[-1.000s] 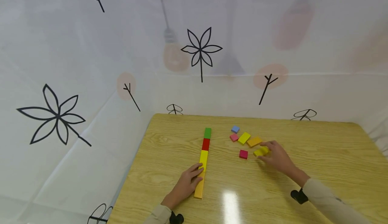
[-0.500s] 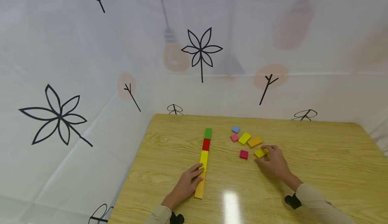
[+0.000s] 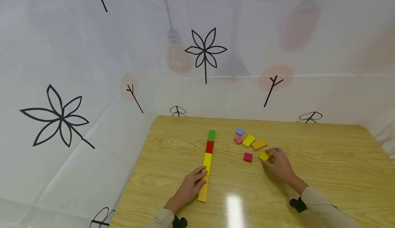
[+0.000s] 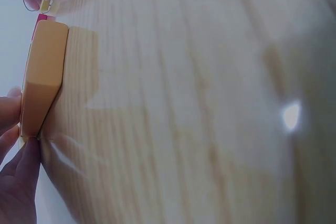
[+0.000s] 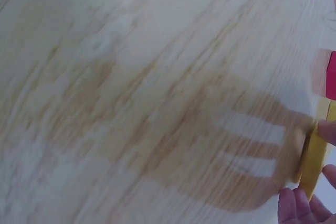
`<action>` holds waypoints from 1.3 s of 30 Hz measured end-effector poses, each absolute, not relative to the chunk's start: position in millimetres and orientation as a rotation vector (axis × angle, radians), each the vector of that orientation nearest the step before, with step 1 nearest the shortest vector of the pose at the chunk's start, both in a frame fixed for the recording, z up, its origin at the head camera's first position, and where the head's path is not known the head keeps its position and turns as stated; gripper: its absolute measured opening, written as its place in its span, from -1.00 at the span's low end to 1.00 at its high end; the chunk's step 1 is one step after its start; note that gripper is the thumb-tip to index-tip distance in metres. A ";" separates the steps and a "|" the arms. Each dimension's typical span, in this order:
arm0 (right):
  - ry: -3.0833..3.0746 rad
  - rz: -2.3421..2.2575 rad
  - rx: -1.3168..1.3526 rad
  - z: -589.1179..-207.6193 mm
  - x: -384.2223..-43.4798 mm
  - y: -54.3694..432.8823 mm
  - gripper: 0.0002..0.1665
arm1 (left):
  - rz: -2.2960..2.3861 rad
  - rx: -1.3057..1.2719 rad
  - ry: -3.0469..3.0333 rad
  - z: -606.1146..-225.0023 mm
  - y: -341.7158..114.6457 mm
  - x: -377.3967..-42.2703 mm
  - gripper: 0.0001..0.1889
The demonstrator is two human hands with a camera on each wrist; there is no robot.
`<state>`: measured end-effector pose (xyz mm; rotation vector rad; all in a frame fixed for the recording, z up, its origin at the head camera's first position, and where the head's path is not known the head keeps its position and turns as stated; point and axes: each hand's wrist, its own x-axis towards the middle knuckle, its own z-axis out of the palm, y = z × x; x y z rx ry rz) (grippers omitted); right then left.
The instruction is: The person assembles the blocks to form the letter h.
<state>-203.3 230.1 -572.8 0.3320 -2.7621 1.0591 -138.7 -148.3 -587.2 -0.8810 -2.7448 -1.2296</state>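
Observation:
On the wooden table a straight row of flat blocks runs away from me: an orange block nearest, then a yellow block, a red block and a green block. My left hand lies along the row's left side, fingertips on the yellow block and thumb on the orange one. To the right, my right hand pinches another yellow block between thumb and fingers, low over the tabletop; fingers partly cover it. A crimson block sits just left of it.
Behind the right hand lie loose blocks: an orange one, a yellow one, a pink one and a blue one. A white patterned curtain hangs behind the table's far edge.
My right hand has drawn slightly toward me, and the yellow block in its fingers lies a little differently. The left hand and the row have stayed put.

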 end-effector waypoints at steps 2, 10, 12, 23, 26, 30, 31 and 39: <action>-2.751 1.060 0.352 -571.5 -203.1 230.6 -0.52 | -1.229 -0.882 -2.746 -587.5 -148.4 -138.9 -0.59; -2.731 1.048 0.442 -561.3 -199.5 230.4 -0.54 | -1.248 -0.881 -2.752 -587.2 -149.0 -139.1 -0.58; -2.733 1.061 0.457 -558.8 -197.9 229.5 -0.55 | -1.255 -0.882 -2.748 -587.0 -149.1 -139.1 -0.58; -2.725 1.059 0.562 -551.4 -188.9 218.5 -0.56 | -1.229 -0.873 -2.761 -588.0 -148.5 -139.4 -0.59; -2.715 1.053 0.597 -549.2 -184.8 214.6 -0.55 | -1.241 -0.870 -2.764 -587.9 -148.4 -139.0 -0.58; -2.683 1.053 0.650 -546.8 -179.8 209.4 -0.54 | -1.250 -0.869 -2.762 -587.6 -148.2 -138.4 -0.58; -2.677 1.051 0.664 -546.7 -179.0 208.4 -0.54 | -1.253 -0.869 -2.761 -587.7 -148.2 -138.3 -0.58; -2.720 1.078 0.683 -542.4 -168.7 200.0 -0.54 | -1.282 -0.863 -2.768 -584.9 -148.1 -137.9 -0.58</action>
